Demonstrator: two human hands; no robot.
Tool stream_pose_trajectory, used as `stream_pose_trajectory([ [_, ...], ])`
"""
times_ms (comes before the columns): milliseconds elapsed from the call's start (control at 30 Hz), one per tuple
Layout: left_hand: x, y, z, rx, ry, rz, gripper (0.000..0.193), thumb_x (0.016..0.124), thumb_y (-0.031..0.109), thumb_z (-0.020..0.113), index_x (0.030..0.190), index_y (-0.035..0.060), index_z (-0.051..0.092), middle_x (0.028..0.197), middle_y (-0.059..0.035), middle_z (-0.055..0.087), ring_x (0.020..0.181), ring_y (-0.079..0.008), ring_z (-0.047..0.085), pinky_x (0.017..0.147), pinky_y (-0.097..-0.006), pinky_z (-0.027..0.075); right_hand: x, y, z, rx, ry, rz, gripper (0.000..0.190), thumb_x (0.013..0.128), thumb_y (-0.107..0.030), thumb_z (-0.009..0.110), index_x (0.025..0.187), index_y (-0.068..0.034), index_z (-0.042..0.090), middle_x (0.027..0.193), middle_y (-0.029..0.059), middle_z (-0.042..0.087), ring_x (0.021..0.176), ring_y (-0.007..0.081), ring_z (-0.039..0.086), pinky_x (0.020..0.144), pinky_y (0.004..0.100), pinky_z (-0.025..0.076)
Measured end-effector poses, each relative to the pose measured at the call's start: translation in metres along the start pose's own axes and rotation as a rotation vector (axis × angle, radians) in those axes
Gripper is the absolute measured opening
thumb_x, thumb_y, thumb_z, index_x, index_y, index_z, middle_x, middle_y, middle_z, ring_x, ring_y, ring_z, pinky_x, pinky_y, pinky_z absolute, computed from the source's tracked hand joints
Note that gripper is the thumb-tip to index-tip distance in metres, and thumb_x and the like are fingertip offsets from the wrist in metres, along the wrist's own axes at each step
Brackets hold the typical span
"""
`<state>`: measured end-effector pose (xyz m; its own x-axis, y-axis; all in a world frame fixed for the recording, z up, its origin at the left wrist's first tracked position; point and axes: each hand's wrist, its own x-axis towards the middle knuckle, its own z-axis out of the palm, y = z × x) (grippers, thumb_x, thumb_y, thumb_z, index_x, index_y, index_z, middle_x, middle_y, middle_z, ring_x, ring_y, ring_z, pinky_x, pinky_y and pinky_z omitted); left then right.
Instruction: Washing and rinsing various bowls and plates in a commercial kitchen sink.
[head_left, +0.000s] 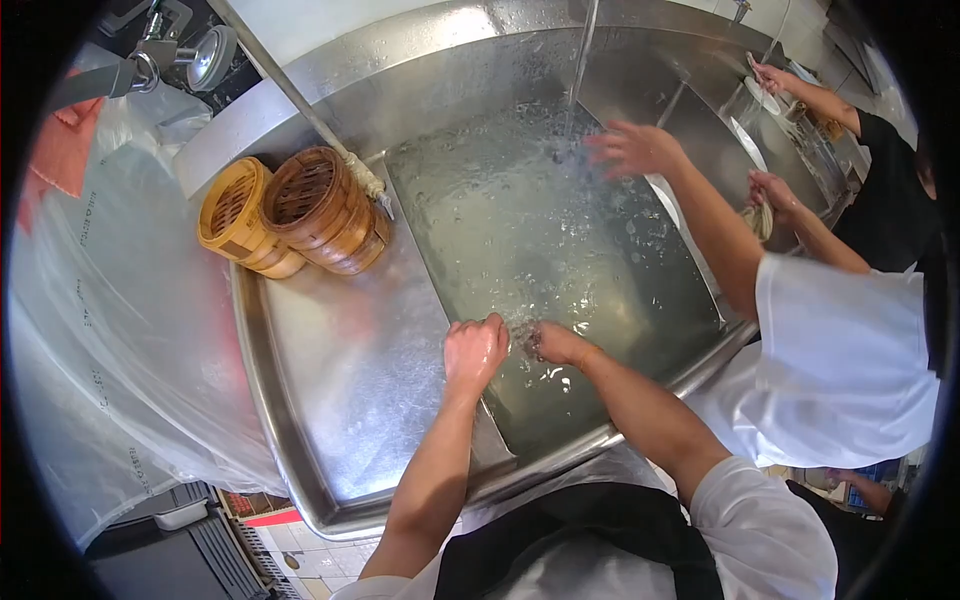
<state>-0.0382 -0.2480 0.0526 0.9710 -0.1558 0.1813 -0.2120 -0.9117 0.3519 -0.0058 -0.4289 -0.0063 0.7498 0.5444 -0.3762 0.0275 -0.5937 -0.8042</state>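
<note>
My left hand, wet and with its fingers curled, is over the left edge of a water-filled stainless steel sink basin. Whether it holds anything cannot be made out. My right hand is just to the right, its fingertips at the water amid splashes; the fingers are partly hidden. Water pours in a thin stream at the far side of the basin. On the metal drainboard to the left, two stacks of bamboo steamers stand side by side, a lighter one and a darker one.
A co-worker's hand reaches over the basin's far right. Further right, another hand holds a cloth. A pole leans down behind the steamers. Plastic sheeting hangs at the left; a raised steel rim borders the drainboard.
</note>
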Motion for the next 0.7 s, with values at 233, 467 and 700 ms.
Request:
stream_pose_trajectory([
  [233, -0.002, -0.003, 0.006, 0.0, -0.002, -0.007, 0.015, 0.08, 0.02, 0.057, 0.07, 0.0089, 0.057, 0.061, -0.009, 0.062, 0.06, -0.0258, 0.061, 0.066, -0.0386, 0.047, -0.007, -0.011, 0.001, 0.142, 0.05, 0.065, 0.017, 0.083, -0.011, 0.054, 0.096, -0.004, 0.062, 0.081, 0.0106, 0.064, 0.065, 0.0161, 0.059, 0.055, 0.0296, 0.048],
  [467, -0.002, 0.002, 0.007, -0.003, 0.037, 0.011, 0.015, 0.08, 0.019, 0.057, 0.069, 0.0088, 0.057, 0.06, -0.01, 0.061, 0.058, -0.0268, 0.06, 0.065, -0.039, 0.046, -0.019, -0.033, -0.015, 0.21, -0.107, 0.248, 0.012, 0.081, -0.01, 0.053, 0.084, -0.004, 0.063, 0.065, 0.0084, 0.059, 0.049, 0.012, 0.052, 0.043, 0.0277, 0.044],
  [700, -0.014, 0.036, 0.018, 0.052, -0.015, -0.012, 0.016, 0.081, 0.022, 0.057, 0.071, 0.0093, 0.057, 0.065, -0.0102, 0.063, 0.064, -0.0269, 0.062, 0.068, -0.0387, 0.047, -0.065, -0.015, -0.023, -0.274, 0.019, -0.008, 0.011, 0.078, -0.018, 0.057, 0.08, -0.01, 0.063, 0.072, 0.0113, 0.063, 0.061, 0.0251, 0.061, 0.059, 0.0381, 0.049],
])
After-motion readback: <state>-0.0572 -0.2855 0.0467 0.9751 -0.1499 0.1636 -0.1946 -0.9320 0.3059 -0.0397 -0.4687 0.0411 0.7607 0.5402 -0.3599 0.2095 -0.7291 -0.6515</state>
